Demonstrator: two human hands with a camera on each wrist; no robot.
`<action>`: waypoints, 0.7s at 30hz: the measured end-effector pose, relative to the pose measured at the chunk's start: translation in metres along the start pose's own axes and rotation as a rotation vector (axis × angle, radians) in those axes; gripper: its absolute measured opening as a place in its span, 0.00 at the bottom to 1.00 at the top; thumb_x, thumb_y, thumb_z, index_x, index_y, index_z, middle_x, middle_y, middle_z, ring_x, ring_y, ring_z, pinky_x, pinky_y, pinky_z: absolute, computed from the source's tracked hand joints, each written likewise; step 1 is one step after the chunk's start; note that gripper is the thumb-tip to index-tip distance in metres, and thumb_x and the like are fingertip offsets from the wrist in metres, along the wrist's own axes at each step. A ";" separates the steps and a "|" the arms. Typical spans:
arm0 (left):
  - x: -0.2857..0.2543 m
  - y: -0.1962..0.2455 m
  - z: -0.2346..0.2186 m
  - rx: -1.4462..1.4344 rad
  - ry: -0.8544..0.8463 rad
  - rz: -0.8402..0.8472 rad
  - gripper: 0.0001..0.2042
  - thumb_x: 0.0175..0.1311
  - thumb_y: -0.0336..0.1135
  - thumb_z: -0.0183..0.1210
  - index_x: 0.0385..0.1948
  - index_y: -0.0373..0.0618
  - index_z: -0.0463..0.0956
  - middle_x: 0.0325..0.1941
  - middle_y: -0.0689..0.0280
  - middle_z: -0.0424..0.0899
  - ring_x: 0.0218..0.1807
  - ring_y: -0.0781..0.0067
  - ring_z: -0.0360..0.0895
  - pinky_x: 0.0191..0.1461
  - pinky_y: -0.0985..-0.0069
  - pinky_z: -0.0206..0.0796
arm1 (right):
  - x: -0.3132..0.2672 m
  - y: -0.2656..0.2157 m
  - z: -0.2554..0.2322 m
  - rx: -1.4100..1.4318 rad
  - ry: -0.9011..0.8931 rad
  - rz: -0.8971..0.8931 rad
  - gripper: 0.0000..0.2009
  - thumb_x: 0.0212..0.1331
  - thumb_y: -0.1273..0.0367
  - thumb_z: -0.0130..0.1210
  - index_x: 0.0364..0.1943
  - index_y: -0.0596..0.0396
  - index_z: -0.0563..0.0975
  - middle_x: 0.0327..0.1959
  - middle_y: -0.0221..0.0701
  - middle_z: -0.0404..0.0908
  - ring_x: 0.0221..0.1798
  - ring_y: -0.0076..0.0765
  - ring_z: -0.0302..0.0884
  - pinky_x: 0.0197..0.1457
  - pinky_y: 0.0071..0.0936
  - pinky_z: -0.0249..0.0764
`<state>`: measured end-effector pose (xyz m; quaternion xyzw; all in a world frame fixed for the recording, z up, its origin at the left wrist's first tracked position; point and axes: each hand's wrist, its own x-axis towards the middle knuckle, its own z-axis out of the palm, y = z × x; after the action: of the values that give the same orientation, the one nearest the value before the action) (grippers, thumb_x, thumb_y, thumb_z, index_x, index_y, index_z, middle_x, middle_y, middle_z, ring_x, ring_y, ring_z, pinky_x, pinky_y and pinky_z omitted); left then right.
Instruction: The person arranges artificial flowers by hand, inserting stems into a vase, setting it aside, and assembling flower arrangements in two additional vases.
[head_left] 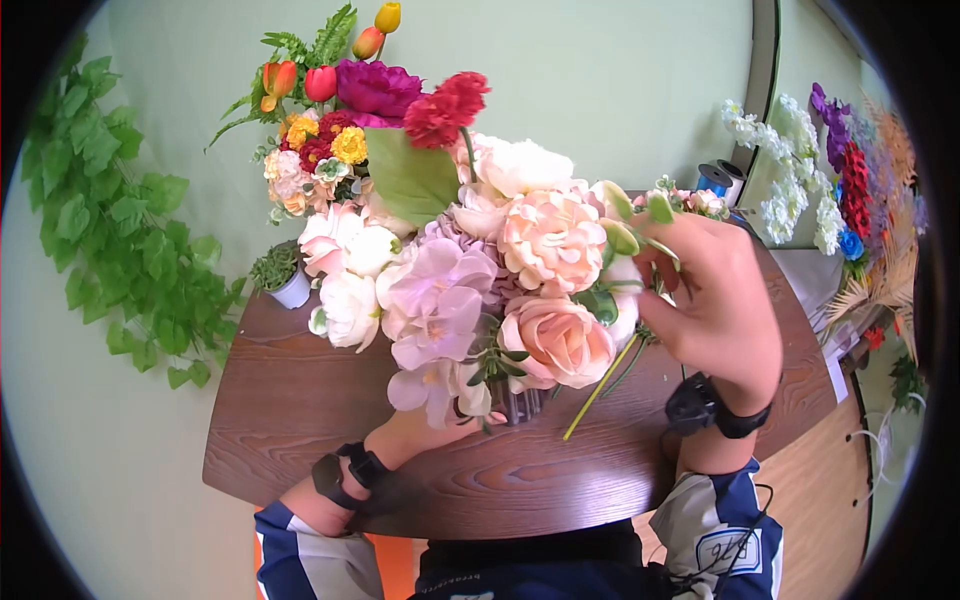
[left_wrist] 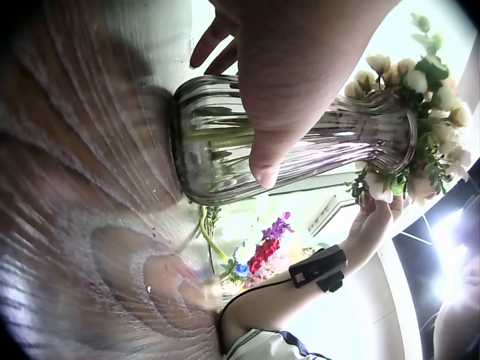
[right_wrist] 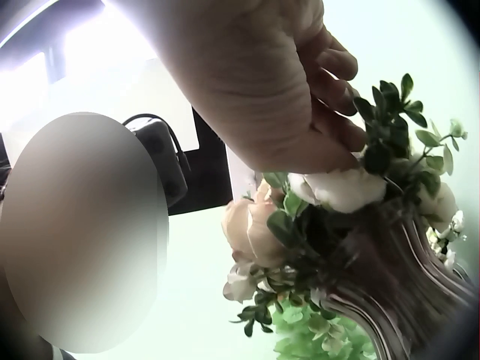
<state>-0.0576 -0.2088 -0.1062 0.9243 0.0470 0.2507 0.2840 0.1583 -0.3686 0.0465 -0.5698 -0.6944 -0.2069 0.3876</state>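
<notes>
A ribbed glass vase [head_left: 520, 405] [left_wrist: 221, 169] stands on the table, filled with pink, white and lilac flowers [head_left: 550, 240]. My left hand [head_left: 425, 435] [left_wrist: 300, 67] grips the vase from the left, its thumb across the glass in the left wrist view. At the bouquet's right side, my right hand [head_left: 720, 290] [right_wrist: 247, 82] has curled fingers pinching a green leafy sprig [right_wrist: 386, 127], just above a white flower [right_wrist: 345, 189]. The exact contact of its fingertips is partly hidden by leaves.
Cut stems [head_left: 600, 388] lie right of the vase on the brown table [head_left: 300, 400]. A small potted plant [head_left: 290, 285] stands at the back left, near a bright bouquet [head_left: 380, 95]. Wire spools [head_left: 712, 180] are at the back right; more flowers [head_left: 855, 190] hang beyond.
</notes>
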 end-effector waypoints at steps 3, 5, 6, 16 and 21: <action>0.001 0.003 0.000 -0.113 0.025 -0.025 0.18 0.56 0.27 0.61 0.49 0.40 0.70 0.47 0.63 0.76 0.44 0.69 0.76 0.49 0.74 0.70 | -0.003 -0.008 -0.022 0.104 -0.101 0.101 0.22 0.29 0.83 0.59 0.37 0.56 0.77 0.23 0.30 0.74 0.20 0.30 0.70 0.22 0.23 0.63; 0.000 0.000 0.001 -0.085 0.022 -0.021 0.19 0.55 0.29 0.63 0.48 0.41 0.70 0.46 0.63 0.76 0.44 0.68 0.75 0.49 0.72 0.69 | -0.006 -0.006 -0.029 0.146 -0.089 0.110 0.22 0.29 0.83 0.59 0.38 0.56 0.77 0.23 0.29 0.75 0.20 0.28 0.70 0.21 0.22 0.62; -0.001 -0.005 0.003 -0.113 0.010 -0.039 0.21 0.54 0.33 0.65 0.49 0.41 0.70 0.48 0.62 0.75 0.46 0.66 0.74 0.52 0.70 0.67 | -0.006 -0.006 -0.032 0.185 -0.076 0.120 0.23 0.29 0.83 0.59 0.38 0.55 0.77 0.22 0.29 0.75 0.20 0.25 0.69 0.20 0.20 0.60; -0.007 -0.023 0.005 -0.042 0.074 -0.107 0.30 0.49 0.43 0.68 0.52 0.40 0.68 0.55 0.58 0.71 0.57 0.62 0.67 0.60 0.67 0.59 | 0.006 -0.015 -0.006 0.297 -0.107 0.050 0.21 0.30 0.65 0.73 0.29 0.56 0.73 0.21 0.28 0.74 0.21 0.26 0.70 0.22 0.21 0.64; -0.007 -0.026 0.006 -0.084 0.069 -0.123 0.30 0.50 0.42 0.68 0.53 0.39 0.67 0.55 0.58 0.71 0.57 0.62 0.67 0.61 0.67 0.58 | 0.008 -0.006 0.011 0.210 -0.028 -0.064 0.18 0.34 0.68 0.70 0.29 0.56 0.72 0.22 0.31 0.73 0.22 0.33 0.72 0.24 0.25 0.67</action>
<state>-0.0594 -0.1922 -0.1282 0.8977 0.1027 0.2662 0.3358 0.1488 -0.3569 0.0472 -0.5064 -0.7354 -0.1374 0.4288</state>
